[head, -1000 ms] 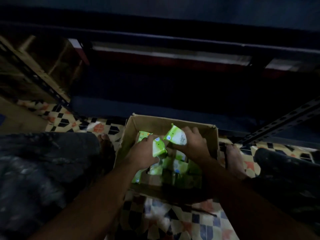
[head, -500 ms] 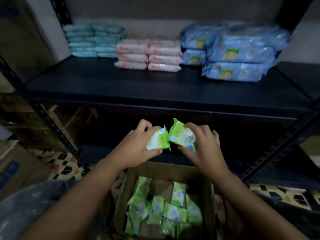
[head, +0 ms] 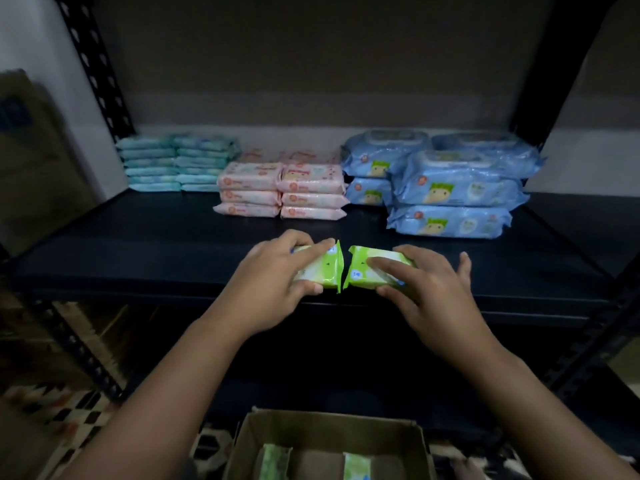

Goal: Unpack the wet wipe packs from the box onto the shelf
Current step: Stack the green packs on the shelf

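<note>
At the far left of the shelf (head: pixel 138 237) stood a stack of teal packs (head: pixel 178 162), and just right of it the pink packs (head: pixel 280 188) in two short piles, both well back from the front edge.

In front of them, low over the front of the shelf, the left hand (head: pixel 273 282) gripped a green wet wipe pack (head: pixel 320 270), fingers curled over its top and thumb under its near edge. Its crimped end nearly met the end of a second green pack (head: pixel 372 271), which the right hand (head: pixel 429 292) held with its forefinger laid straight along the top and its thumb at the near side; the other fingers spread loosely. Whether either pack already rested on the shelf could not be told.

Further right, the blue packs (head: pixel 450 188) were heaped higher, and looked less even.

Below, the box (head: pixel 329 427) sat on the floor with at least two more green packs showing inside, so the unpacking looked far from done.

The risk, as I judged it, lay in the placement: both packs sat close to the shelf's front lip, and if let go there, one could tip off and drop toward the box or floor. The soft wrappers might also slide in a loose grip, the right hand's especially.
</note>
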